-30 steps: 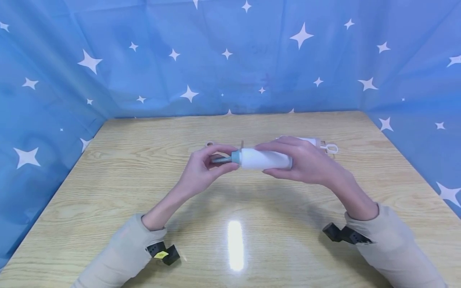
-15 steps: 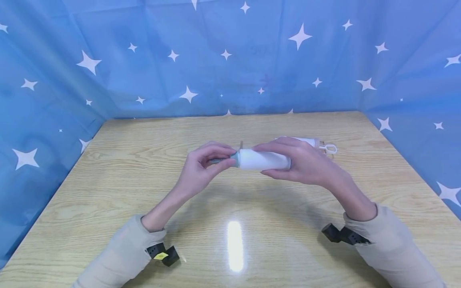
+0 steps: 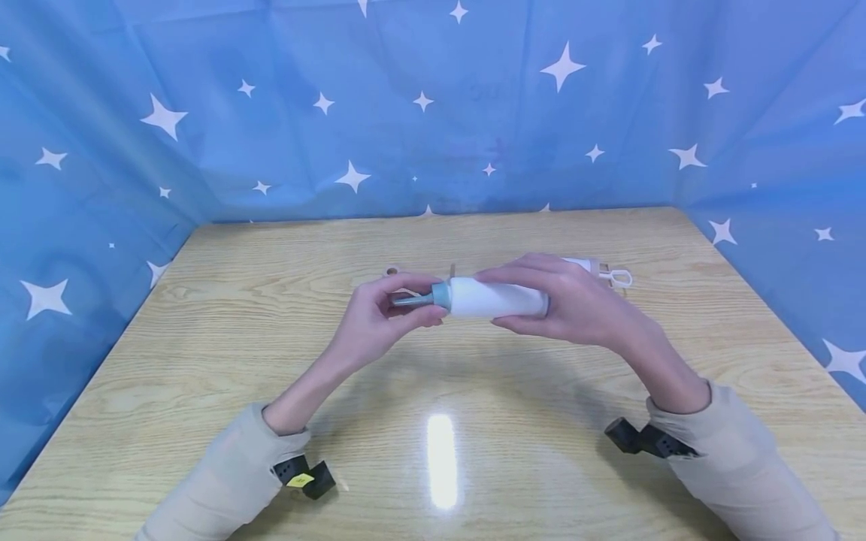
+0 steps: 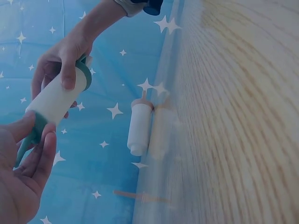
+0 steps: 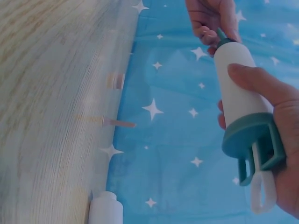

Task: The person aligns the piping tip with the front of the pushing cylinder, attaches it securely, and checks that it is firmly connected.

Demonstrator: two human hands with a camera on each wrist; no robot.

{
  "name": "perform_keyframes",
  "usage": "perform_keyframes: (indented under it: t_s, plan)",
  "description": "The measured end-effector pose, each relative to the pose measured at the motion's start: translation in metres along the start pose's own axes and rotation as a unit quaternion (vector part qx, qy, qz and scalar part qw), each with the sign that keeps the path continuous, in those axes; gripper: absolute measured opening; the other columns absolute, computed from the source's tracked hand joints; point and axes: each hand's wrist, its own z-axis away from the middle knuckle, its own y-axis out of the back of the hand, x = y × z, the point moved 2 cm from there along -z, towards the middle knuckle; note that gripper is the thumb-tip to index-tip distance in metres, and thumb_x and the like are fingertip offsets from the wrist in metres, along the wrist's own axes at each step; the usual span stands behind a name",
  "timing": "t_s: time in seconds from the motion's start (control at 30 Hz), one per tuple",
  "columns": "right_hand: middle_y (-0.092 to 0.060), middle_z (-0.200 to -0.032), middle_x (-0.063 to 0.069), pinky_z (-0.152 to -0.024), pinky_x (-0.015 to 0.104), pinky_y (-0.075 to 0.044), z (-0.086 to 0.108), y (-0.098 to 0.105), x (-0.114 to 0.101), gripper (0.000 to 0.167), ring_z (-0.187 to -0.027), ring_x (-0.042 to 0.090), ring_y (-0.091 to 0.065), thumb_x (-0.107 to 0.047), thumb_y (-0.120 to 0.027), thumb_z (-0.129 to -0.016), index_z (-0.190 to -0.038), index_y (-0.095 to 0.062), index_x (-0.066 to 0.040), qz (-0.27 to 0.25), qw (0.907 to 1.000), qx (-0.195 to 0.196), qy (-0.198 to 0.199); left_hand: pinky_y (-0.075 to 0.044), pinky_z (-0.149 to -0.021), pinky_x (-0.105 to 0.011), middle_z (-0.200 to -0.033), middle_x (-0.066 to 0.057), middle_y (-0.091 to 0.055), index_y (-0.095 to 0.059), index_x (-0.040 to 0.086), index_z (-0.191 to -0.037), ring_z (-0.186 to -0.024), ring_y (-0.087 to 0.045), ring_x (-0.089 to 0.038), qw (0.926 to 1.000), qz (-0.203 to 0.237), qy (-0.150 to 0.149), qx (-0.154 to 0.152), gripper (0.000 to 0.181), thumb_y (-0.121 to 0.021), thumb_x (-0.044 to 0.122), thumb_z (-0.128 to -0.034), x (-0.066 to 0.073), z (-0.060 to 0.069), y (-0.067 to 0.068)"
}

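Observation:
A syringe with a white barrel (image 3: 497, 298), a green collar (image 5: 250, 133) and a white plunger loop (image 5: 263, 191) is held level above the table. My right hand (image 3: 575, 300) grips its barrel near the collar, thumb on one side and fingers on the other. At the other end my left hand (image 3: 379, 315) pinches the base of the green nozzle (image 3: 441, 295) between thumb and fingers. The nozzle sits against the barrel's end, its thin tip (image 4: 23, 151) pointing into the left palm. Whether it is fully seated cannot be told.
Behind the right hand lies a second white syringe (image 4: 140, 126) with a pinkish collar, its neck bare of a nozzle. A slim pinkish-brown nozzle (image 5: 119, 123) stands on the wooden table (image 3: 271, 263). Near it is a small pinkish ring-like part (image 3: 392, 270). Star-patterned blue cloth (image 3: 406, 135) surrounds the table.
My left fingers first rolled over the green nozzle, covering much of it, then shifted back and now show it again. The right hand and the barrel have barely moved.

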Motion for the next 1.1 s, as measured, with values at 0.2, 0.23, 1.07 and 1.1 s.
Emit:
perform_keyframes:
  t_s: [0.2, 0.23, 1.07, 1.1]
  plan:
    - [-0.072, -0.116, 0.005, -0.076, 0.047, -0.058, 0.0006, 0.0008, 0.0, 0.048, -0.102, 0.025, -0.068, -0.027, -0.085, -0.083, -0.127, -0.07, -0.014, -0.001, 1.0, 0.0, 0.0, -0.061, -0.085, -0.038, -0.114, -0.011, -0.068, -0.07, -0.001, -0.122, -0.101, -0.068, -0.026, 0.9986, -0.032, -0.042, 0.011, 0.038, -0.077, -0.007, -0.085, 0.0013, 0.0004, -0.001]
    - [-0.072, -0.116, 0.005, -0.076, 0.047, -0.059, 0.0007, 0.001, 0.0001, 0.048, -0.101, 0.025, -0.068, -0.027, -0.084, -0.084, -0.127, -0.069, -0.014, -0.002, 1.0, 0.0, 0.0, -0.061, -0.086, -0.038, -0.114, -0.011, -0.068, -0.07, -0.002, -0.121, -0.103, -0.067, -0.027, 0.9982, -0.032, -0.049, 0.013, 0.038, -0.077, -0.009, -0.0846, 0.0017, 0.0003, -0.0012]
    - [-0.072, -0.117, 0.004, -0.074, 0.042, -0.058, -0.0007, -0.0034, -0.0027, 0.046, -0.1, 0.022, -0.068, -0.028, -0.083, -0.086, -0.127, -0.07, -0.012, -0.015, 0.9998, -0.004, 0.008, -0.06, -0.089, -0.04, -0.116, -0.011, -0.068, -0.073, -0.003, -0.113, -0.104, -0.066, -0.023, 0.9911, -0.082, -0.103, 0.02, 0.034, -0.08, -0.009, -0.0809, 0.0096, 0.0005, -0.0036]
    - [-0.073, -0.117, 0.004, -0.075, 0.042, -0.058, -0.0008, -0.0034, -0.0026, 0.046, -0.1, 0.023, -0.068, -0.031, -0.082, -0.087, -0.127, -0.071, -0.012, -0.014, 0.9999, -0.002, 0.007, -0.059, -0.089, -0.04, -0.118, -0.012, -0.067, -0.072, -0.003, -0.114, -0.107, -0.065, -0.024, 0.9922, -0.069, -0.102, 0.019, 0.032, -0.078, -0.008, -0.083, 0.0095, 0.0008, -0.0033]
